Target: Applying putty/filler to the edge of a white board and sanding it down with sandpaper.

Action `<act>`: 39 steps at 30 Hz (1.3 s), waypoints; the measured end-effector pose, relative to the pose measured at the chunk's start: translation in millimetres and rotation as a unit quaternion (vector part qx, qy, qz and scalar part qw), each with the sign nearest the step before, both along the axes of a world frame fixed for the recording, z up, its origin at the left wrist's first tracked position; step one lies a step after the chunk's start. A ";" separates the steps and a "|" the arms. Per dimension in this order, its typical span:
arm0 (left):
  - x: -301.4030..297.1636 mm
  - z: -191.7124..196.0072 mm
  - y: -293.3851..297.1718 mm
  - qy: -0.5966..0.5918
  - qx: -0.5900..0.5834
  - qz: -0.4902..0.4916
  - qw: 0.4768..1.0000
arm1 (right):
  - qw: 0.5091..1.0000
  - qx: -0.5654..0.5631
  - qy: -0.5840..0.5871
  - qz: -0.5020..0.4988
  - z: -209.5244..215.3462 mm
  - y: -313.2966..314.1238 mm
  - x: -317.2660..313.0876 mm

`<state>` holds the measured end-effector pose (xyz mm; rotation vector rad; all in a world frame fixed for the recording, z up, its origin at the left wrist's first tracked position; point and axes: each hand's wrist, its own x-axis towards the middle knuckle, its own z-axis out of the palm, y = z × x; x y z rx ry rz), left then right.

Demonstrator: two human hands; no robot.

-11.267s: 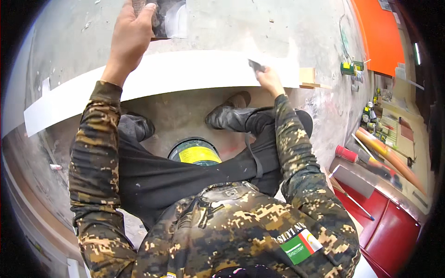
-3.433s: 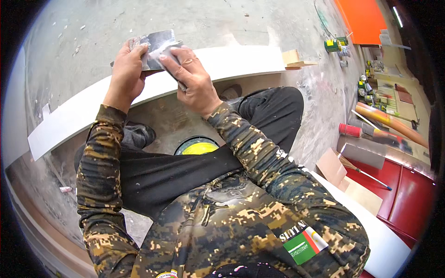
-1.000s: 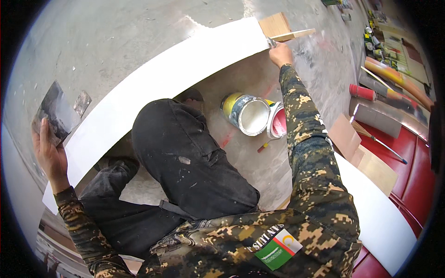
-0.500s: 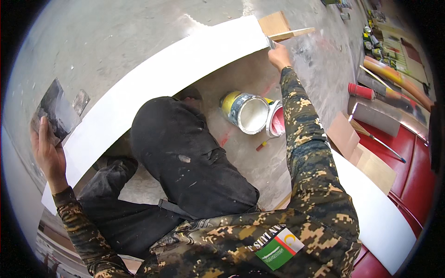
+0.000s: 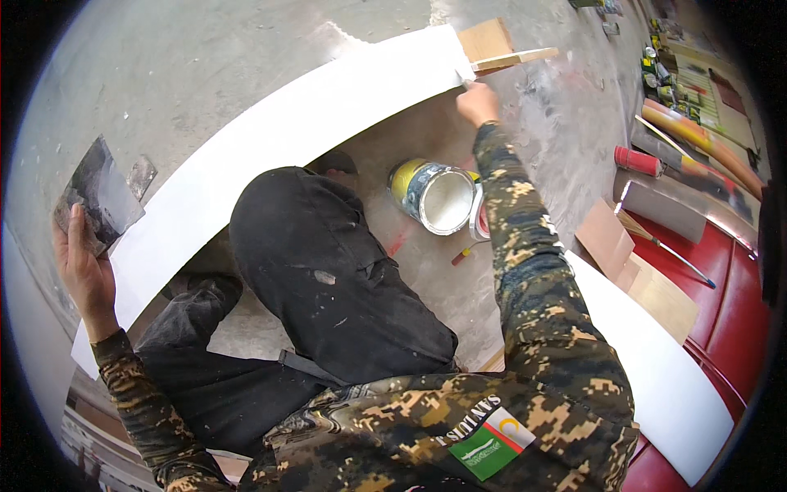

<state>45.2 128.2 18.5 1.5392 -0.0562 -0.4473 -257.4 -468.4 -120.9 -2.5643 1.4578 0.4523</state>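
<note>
Head view: gripping scraper in right hand at far-right end of white board, set lengthwise toward near left; holding smeared flat plate in left hand, by board's opposite end.

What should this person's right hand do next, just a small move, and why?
Probably slide leftward along the white board: the right hand holds a small blade at the board's near edge, close to its right end, and most of the board lies leftward. The left hand holds a dark plate.
</note>
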 end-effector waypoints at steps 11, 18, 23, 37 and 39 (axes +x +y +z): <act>4.1 -6.7 14.6 -0.021 0.002 -0.015 1.000 | 0.999 -0.017 0.030 -0.003 10.8 -30.0 15.0; 5.0 -10.2 9.0 0.027 -0.016 -0.012 0.999 | 0.995 0.000 -0.004 0.098 -4.2 49.8 14.5; 9.8 -14.2 32.1 -0.290 0.251 -0.134 0.914 | 0.966 0.073 -0.235 0.077 14.2 83.9 13.8; 10.2 -14.5 24.4 -0.154 0.118 -0.073 0.978 | 0.974 -0.053 -0.221 0.000 -8.2 76.3 -14.5; 4.8 -3.2 6.2 0.021 -0.027 0.002 0.999 | 0.981 -0.079 -0.177 0.021 -6.6 41.4 -9.7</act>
